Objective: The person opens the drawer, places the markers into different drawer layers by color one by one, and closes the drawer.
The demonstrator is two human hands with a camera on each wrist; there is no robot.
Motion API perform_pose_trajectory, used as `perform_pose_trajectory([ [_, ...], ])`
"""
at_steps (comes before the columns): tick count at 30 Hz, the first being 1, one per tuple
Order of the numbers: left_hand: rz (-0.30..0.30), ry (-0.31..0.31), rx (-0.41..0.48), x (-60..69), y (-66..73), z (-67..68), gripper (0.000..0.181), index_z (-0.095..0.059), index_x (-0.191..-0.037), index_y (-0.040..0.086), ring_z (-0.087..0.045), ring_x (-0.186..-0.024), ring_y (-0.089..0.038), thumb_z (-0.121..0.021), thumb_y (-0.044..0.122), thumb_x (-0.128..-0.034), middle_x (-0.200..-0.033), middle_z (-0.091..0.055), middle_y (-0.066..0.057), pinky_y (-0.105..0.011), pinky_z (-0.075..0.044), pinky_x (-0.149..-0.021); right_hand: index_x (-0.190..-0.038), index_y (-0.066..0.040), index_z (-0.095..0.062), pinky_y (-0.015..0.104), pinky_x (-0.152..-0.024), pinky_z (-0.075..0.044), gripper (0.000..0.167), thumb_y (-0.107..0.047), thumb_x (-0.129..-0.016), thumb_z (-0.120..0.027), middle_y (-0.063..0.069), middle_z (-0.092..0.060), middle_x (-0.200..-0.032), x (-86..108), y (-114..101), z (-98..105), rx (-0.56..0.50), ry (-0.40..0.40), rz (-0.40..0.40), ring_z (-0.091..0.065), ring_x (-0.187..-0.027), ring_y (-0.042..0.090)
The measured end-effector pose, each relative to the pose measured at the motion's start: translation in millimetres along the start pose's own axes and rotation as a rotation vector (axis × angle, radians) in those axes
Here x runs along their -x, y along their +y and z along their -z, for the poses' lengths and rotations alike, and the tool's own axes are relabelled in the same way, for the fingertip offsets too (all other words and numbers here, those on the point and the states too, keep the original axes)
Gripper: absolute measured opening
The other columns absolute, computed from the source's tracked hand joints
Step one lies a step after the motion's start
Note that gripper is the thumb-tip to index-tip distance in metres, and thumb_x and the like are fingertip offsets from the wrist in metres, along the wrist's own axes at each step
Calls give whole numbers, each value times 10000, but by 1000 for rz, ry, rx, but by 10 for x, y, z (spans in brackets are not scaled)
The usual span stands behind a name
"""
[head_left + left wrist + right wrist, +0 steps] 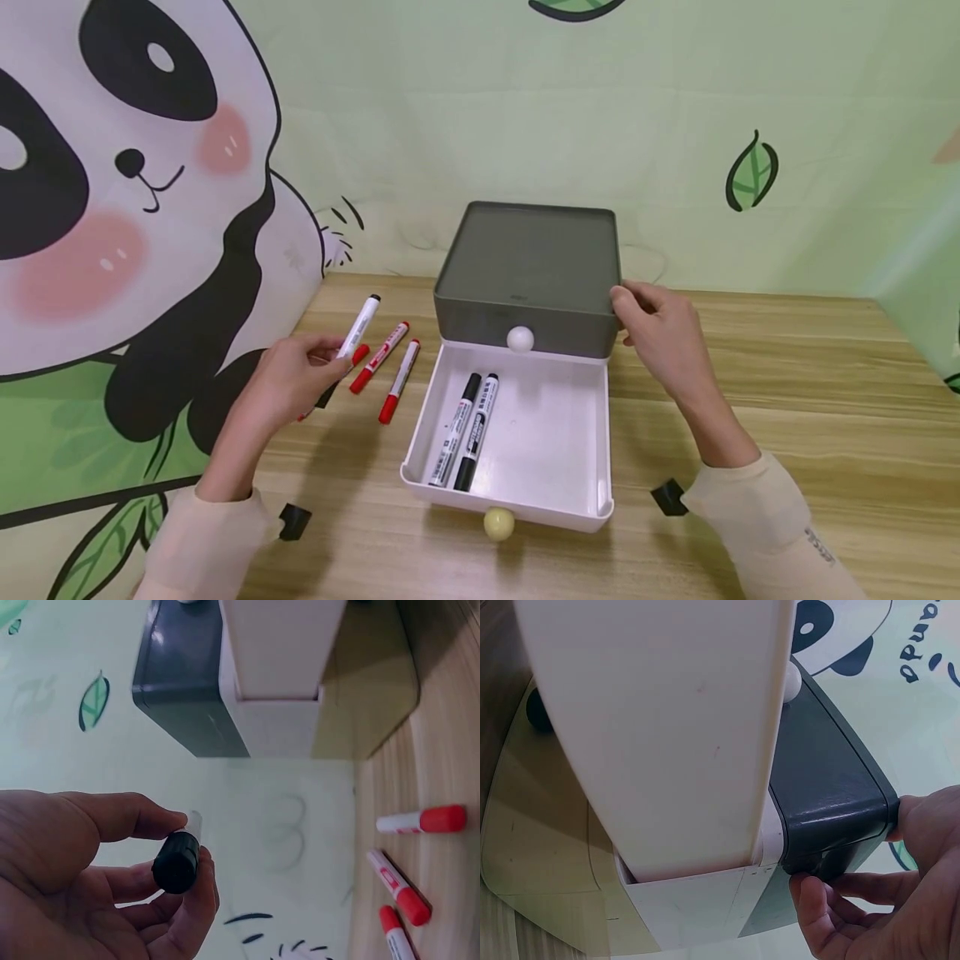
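Note:
My left hand [288, 379] pinches a white marker [362, 327] between thumb and fingers, above the table left of the drawer box. In the left wrist view the marker's black cap [177, 862] faces the camera. My right hand [667, 337] grips the right front corner of the dark grey top tier [532, 254] of the drawer box, thumb at the upper edge, fingers curled against its side. Below it the white drawer [547, 433] is pulled out. Two black-and-white markers, one [456, 429] left of the other [477, 433], lie side by side in its left part.
Red-capped markers lie left of the drawer: one [380, 357], another [400, 381], and a third [361, 353] partly behind my left hand. A yellow knob [498, 524] fronts the drawer, a white knob [521, 339] the grey tier. A panda-printed backdrop [450, 125] stands behind the wooden table [787, 417].

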State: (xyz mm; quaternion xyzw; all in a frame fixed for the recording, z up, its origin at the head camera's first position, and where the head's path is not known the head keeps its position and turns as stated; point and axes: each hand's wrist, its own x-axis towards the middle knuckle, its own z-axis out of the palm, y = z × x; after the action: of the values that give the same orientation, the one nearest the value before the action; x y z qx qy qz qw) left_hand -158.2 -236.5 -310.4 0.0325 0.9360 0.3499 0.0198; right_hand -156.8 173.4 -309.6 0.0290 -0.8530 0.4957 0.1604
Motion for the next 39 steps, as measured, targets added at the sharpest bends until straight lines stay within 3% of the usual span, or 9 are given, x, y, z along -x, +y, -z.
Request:
perform_pose_trajectory([
  [6,-71,-8,-14,136,181,17,331,-676,-1270,-38,-650,-925,-278,-670,139,-990,-1084,-721,-172,-340,-505,-684,-1265,-18,-713,236,-647,-549,474,-390,-1047,-515,167,-688,-981,14,-12,4,-7,-5,-5,-618,-830,248],
  [22,-145,-21,12,431,477,34,316,-709,-1235,-10,-642,-917,-250,-736,116,-947,-1017,-726,-103,-310,-511,-632,-1275,-21,-712,225,-649,-548,478,-391,-1045,-514,173,-692,-1005,19,-9,12,-21,-8,-11,-623,-835,206],
  [29,-185,-36,37,570,606,-22,327,-712,-1223,-25,-672,-862,-209,-753,126,-936,-963,-743,-71,-288,-517,-604,-1267,-21,-713,227,-646,-549,481,-397,-1045,-511,171,-694,-1001,16,-10,7,-12,-10,-12,-623,-839,227],
  [39,-262,-44,78,708,774,-134,294,-731,-1166,-29,-671,-836,-167,-790,95,-906,-904,-723,-32,-360,-578,-750,-1298,-23,-700,228,-650,-549,501,-412,-1042,-513,178,-696,-1028,23,-27,13,-12,-13,-23,-623,-845,223],
])
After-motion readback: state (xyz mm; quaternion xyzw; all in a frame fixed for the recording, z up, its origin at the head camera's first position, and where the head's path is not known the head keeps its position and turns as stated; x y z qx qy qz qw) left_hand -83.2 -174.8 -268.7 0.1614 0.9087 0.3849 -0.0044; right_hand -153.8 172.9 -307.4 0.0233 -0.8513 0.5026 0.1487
